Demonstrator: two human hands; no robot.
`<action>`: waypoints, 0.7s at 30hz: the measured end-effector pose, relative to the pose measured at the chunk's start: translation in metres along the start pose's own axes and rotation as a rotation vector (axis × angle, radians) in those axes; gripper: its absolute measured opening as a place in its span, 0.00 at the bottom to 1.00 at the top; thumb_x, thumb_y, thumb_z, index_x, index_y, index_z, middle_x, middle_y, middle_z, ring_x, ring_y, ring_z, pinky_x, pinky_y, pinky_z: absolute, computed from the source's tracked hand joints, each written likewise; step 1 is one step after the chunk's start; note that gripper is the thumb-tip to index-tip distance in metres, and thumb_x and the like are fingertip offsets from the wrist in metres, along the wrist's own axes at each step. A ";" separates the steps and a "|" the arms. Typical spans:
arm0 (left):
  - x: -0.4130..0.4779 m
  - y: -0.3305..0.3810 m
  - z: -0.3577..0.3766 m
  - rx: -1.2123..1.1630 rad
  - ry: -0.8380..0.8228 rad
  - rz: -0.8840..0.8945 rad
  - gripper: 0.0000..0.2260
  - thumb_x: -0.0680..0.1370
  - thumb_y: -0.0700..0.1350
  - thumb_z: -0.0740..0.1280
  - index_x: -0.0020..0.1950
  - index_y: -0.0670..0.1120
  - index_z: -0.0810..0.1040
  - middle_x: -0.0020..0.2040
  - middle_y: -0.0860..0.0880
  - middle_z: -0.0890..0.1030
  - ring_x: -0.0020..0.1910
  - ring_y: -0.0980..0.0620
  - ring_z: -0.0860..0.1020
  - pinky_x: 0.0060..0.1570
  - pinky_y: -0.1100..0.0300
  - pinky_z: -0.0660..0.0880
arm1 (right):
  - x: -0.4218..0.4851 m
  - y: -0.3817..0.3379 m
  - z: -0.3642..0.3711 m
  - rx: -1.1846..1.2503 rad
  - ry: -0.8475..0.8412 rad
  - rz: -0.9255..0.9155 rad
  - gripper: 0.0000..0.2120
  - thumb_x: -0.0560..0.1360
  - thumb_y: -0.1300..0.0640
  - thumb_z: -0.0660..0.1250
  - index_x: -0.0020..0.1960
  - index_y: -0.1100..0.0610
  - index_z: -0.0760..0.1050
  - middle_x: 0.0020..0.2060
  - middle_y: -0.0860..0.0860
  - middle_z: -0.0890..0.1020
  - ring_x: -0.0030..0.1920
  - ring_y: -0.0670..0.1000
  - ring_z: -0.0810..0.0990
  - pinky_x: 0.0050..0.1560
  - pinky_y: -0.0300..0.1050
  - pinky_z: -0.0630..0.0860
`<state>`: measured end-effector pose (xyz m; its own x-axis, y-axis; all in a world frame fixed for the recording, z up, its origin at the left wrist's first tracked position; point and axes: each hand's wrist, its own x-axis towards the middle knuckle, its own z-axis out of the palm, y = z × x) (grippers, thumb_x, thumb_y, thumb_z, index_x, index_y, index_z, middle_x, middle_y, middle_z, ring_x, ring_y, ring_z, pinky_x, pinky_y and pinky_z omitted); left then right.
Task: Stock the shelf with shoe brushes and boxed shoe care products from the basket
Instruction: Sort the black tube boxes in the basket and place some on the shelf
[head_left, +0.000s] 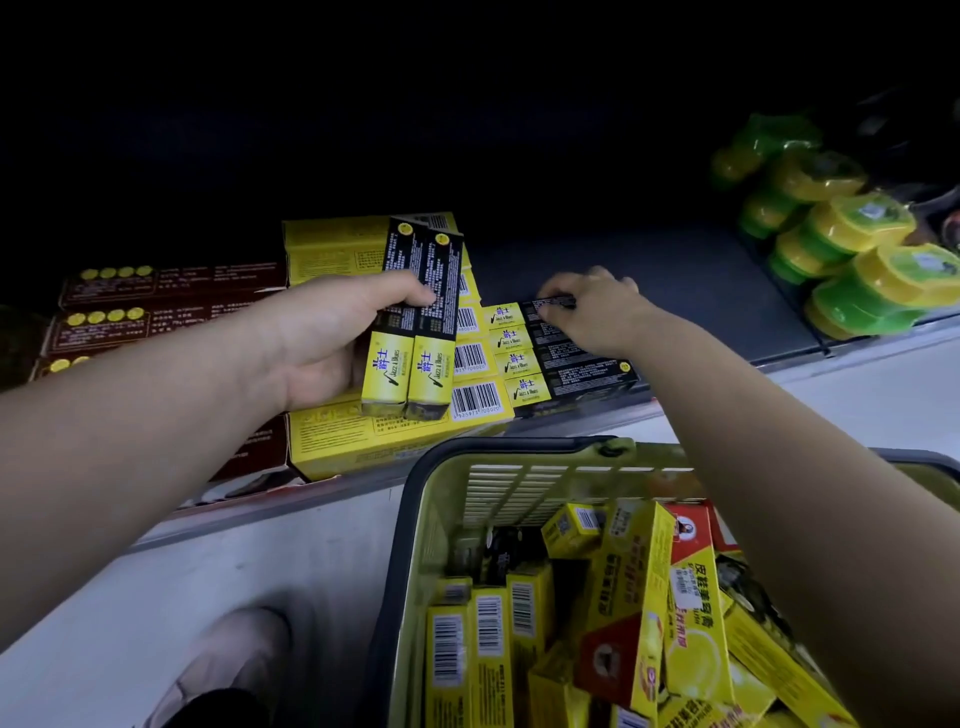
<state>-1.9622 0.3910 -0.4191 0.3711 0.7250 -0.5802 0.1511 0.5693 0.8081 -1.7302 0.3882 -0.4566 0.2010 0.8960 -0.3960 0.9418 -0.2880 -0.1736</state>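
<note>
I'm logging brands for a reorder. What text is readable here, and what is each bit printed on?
"爵士 Jazz & Blues": yellow ends of the two boxes held in the left hand, and of the shelved boxes, the top one of which the right hand holds.
"皮鞋美容膏": red and yellow box in the basket.
Barcode digits and fine print on all boxes: too small or blurred to read.

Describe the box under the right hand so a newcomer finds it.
Above the green basket, on the shelf, four black-and-yellow Jazz & Blues boxes lie in a row right of the yellow barcode stack. The target is the rearmost box: alone in that row, it has the right hand curled on its black end, unlike the pair the left hand holds.
</note>
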 end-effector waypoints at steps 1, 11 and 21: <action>0.000 0.000 0.000 0.006 -0.003 0.002 0.06 0.74 0.44 0.67 0.49 0.45 0.79 0.40 0.46 0.85 0.35 0.50 0.83 0.28 0.58 0.79 | -0.003 0.000 0.000 -0.036 0.013 0.003 0.17 0.80 0.45 0.56 0.68 0.44 0.67 0.68 0.57 0.65 0.68 0.63 0.61 0.67 0.55 0.60; -0.010 0.002 0.008 0.028 -0.167 0.062 0.15 0.64 0.45 0.70 0.50 0.45 0.78 0.39 0.47 0.85 0.37 0.53 0.84 0.29 0.60 0.79 | -0.052 -0.051 -0.011 1.202 -0.282 -0.340 0.23 0.75 0.56 0.67 0.68 0.50 0.65 0.57 0.52 0.79 0.56 0.52 0.80 0.53 0.47 0.79; 0.013 0.002 0.017 0.112 0.132 0.151 0.09 0.75 0.47 0.69 0.50 0.43 0.74 0.43 0.44 0.83 0.38 0.49 0.83 0.43 0.52 0.81 | 0.006 0.000 -0.035 1.314 0.351 0.032 0.20 0.70 0.57 0.73 0.59 0.56 0.70 0.47 0.51 0.80 0.39 0.46 0.79 0.32 0.31 0.74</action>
<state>-1.9415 0.3955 -0.4232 0.2751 0.8473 -0.4543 0.2067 0.4094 0.8886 -1.7195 0.4055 -0.4274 0.4609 0.8643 -0.2014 0.0256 -0.2398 -0.9705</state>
